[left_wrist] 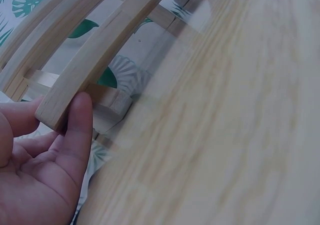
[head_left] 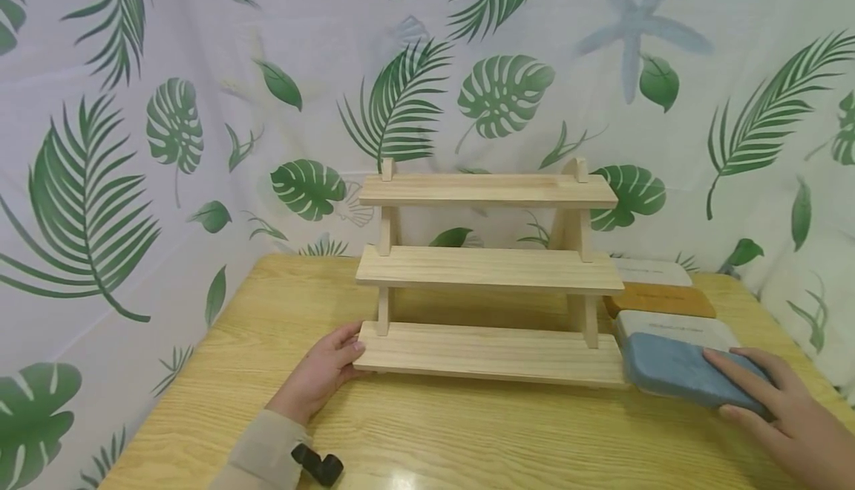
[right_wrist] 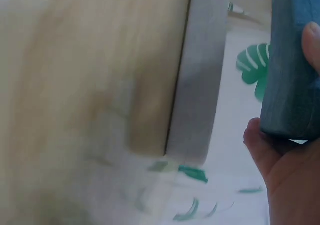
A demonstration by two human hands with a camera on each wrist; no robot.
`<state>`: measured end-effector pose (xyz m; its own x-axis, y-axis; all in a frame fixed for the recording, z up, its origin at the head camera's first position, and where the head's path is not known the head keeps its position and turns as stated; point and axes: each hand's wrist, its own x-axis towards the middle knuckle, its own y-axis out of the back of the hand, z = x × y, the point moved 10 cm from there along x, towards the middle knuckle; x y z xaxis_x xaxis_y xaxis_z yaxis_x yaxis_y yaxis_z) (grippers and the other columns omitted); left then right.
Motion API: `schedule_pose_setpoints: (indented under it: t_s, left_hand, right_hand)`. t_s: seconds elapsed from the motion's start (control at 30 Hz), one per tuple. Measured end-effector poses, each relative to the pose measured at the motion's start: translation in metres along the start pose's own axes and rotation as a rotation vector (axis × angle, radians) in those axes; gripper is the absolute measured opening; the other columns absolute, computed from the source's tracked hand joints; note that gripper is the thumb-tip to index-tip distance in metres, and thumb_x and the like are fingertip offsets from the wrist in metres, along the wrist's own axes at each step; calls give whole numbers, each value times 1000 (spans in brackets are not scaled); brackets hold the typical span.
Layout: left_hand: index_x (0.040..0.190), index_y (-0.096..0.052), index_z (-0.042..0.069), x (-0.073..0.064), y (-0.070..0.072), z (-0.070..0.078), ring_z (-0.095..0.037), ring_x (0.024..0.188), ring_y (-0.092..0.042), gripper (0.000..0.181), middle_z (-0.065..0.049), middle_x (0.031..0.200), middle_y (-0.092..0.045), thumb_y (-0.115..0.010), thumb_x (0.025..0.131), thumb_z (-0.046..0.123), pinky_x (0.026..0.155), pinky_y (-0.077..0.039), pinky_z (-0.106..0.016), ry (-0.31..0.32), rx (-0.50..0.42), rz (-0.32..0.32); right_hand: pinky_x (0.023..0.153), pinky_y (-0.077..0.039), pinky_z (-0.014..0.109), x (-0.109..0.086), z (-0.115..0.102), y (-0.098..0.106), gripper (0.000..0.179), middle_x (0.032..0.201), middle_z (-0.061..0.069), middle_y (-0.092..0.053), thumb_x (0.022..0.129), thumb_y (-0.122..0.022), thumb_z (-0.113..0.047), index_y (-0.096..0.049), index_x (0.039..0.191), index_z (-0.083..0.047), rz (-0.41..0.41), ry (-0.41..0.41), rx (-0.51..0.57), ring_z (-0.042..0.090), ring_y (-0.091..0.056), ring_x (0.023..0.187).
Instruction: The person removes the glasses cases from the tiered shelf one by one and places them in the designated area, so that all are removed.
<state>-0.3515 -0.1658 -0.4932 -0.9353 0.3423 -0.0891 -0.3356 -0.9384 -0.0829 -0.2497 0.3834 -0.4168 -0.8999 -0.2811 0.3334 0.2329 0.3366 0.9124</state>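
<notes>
A pale wooden three-step display stand (head_left: 487, 271) stands on the table. At the left end of its lowest step, my left hand (head_left: 326, 367) pinches the board (left_wrist: 80, 80) between thumb and fingers. On the right, my right hand (head_left: 784, 408) holds a soft blue glasses case (head_left: 688, 371), fingers over its top and side. In the right wrist view the blue case (right_wrist: 291, 65) is raised above the table, apart from a light grey case (right_wrist: 197, 80). The head view shows the blue case overlapping the front white case (head_left: 675, 327).
Behind the blue case lie a brown case (head_left: 657, 299) and another white case (head_left: 654, 272), in a row beside the stand's right end. The wooden table (head_left: 427, 430) reaches back to a leaf-printed cloth (head_left: 280, 119). A black wrist device (head_left: 319, 466) sits on my left sleeve.
</notes>
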Motion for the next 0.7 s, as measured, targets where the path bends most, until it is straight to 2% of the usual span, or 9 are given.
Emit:
schedule_pose_setpoints:
  t_s: [0.23, 0.37, 0.47, 0.53, 0.6, 0.7]
  left_hand:
    - [159, -21, -1, -1, 4, -2, -34, 128, -52, 56, -28, 153, -38, -44, 110, 14, 98, -51, -39, 4, -13, 12]
    - [159, -22, -1, 1, 6, -3, -34, 128, -52, 56, -27, 152, -39, -45, 110, 13, 98, -52, -40, 2, -9, 24]
    - [159, -22, -1, 1, 6, -4, -34, 128, -52, 57, -28, 151, -40, -45, 110, 14, 98, -52, -40, 2, -3, 27]
    - [159, -22, -1, 1, 6, -4, -34, 128, -52, 57, -28, 151, -40, -46, 110, 14, 98, -52, -40, 6, 1, 30]
    - [159, -23, -1, 2, 6, -4, -34, 128, -52, 56, -28, 152, -40, -45, 110, 13, 99, -52, -40, 1, -2, 28]
    - [159, -23, -1, 2, 6, -3, -35, 129, -51, 55, -28, 152, -39, -44, 110, 12, 98, -52, -40, -6, -10, 26]
  right_hand:
    - [77, -38, 67, -24, 23, -15, 79, 136, 29, -37, 91, -77, -16, -37, 159, -25, -21, -23, 28, 52, -35, 115]
    - [80, -36, 67, -30, 28, -22, 76, 136, 25, -39, 87, -81, -12, -47, 154, -22, -9, 1, 64, 47, -35, 116]
    - [80, -42, 56, -31, 28, -25, 76, 131, 16, -45, 78, -87, -14, -56, 147, -24, 30, 60, 7, 31, -39, 114]
    - [77, -46, 42, -31, 28, -24, 76, 125, 9, -49, 73, -91, -19, -61, 142, -27, 59, 90, -38, 14, -41, 111]
    - [71, -45, 30, -31, 29, -23, 75, 120, 3, -52, 68, -94, -24, -65, 137, -30, 80, 104, -82, 4, -42, 105]
    - [73, -46, 32, -32, 35, -24, 75, 118, 3, -53, 68, -94, -29, -65, 137, -33, 68, 72, -85, 10, -46, 104]
